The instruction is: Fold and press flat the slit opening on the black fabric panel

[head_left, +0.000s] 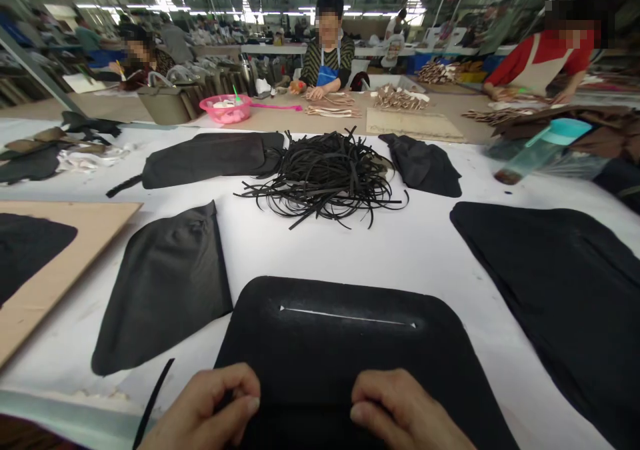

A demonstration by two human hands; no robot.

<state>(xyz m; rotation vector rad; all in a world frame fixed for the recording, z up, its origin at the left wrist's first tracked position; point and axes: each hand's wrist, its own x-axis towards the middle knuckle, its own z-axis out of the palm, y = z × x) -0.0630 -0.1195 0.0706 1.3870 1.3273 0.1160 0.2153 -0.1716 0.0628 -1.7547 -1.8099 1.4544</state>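
Observation:
A black panel [345, 357] with rounded corners lies in front of me on the white table. A long slit [345, 316] runs across its upper part, small triangles at both ends, white showing through. Over the panel's left part, my left hand [215, 403] is closed, thumb against curled fingers. My right hand [400, 407] makes a similar pinch over the right part. A faint dark edge runs between the hands, black on black; what they grip cannot be made out. Left of my left hand, a narrow black strip [156, 397] lies at the table's front edge.
A heap of black strips [335, 177] sits mid-table. Black pieces lie around it, including a folded piece [165, 290] and a large panel [545, 290]. A tan board [65, 263] is left, a teal-lidded bottle [543, 150] right. Co-workers sit across, near a pink basket [225, 110].

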